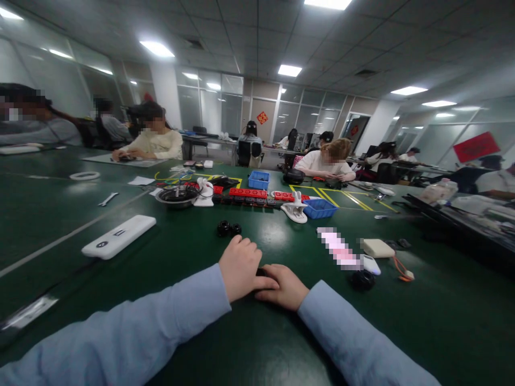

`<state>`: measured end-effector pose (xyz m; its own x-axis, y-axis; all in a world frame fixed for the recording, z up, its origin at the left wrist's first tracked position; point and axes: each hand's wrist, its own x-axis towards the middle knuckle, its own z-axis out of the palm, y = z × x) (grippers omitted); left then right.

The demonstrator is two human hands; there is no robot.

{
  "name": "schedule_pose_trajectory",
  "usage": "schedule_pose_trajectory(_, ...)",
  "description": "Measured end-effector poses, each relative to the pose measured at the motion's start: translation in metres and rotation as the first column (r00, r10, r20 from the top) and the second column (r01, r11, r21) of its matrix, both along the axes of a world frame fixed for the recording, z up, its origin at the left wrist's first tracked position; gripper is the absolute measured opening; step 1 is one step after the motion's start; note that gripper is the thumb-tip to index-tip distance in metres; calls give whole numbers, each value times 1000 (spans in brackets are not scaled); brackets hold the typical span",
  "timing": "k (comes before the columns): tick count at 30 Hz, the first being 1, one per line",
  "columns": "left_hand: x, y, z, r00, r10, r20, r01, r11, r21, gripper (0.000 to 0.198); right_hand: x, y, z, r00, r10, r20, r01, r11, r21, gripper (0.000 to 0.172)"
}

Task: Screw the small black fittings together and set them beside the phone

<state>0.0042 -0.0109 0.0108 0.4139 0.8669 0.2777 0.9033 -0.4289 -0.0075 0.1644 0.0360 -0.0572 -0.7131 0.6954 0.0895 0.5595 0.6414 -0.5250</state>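
My left hand (242,267) and my right hand (285,285) meet above the green table in front of me. Both are closed around a small black part (261,272). Little of it shows between the fingers, so its kind cannot be made out. The left thumb points across to the right fingers. Just beyond my left hand lies a pair of round black parts (228,229) that look like small wheels. Another round black piece (362,279) rests off to the right of my right hand.
A white power bank (119,237) lies to the left. Farther back stand a metal bowl (177,202), red and black toy-like strips (248,193), white clips (295,210) and blue bins (321,208). A cream box (378,248) sits right. Other people work across the table.
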Motion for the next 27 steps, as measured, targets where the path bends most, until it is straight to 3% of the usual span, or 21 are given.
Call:
schedule_pose_trajectory(4,-21,-9,21,954,-260,147,264,964,-8,38,3,-3,1,999,36,-14,-37,999,-32,27)
schedule_pose_trajectory(6,-29,-7,27,936,-312,161,320,947,-27,31,4,-3,1,999,34,-15,-35,999,-39,29)
schedule_pose_trajectory(12,-26,12,15,882,-442,166,467,867,-175,35,6,-5,3,1000,21,-12,-22,999,-43,33)
schedule_pose_trajectory(16,-25,19,6,873,-462,158,488,826,-282,37,5,-6,5,1000,21,-5,-22,999,-31,43)
schedule_pose_trajectory(27,-28,28,7,876,-467,124,474,781,-408,44,5,-4,5,998,48,51,-45,997,-69,43)
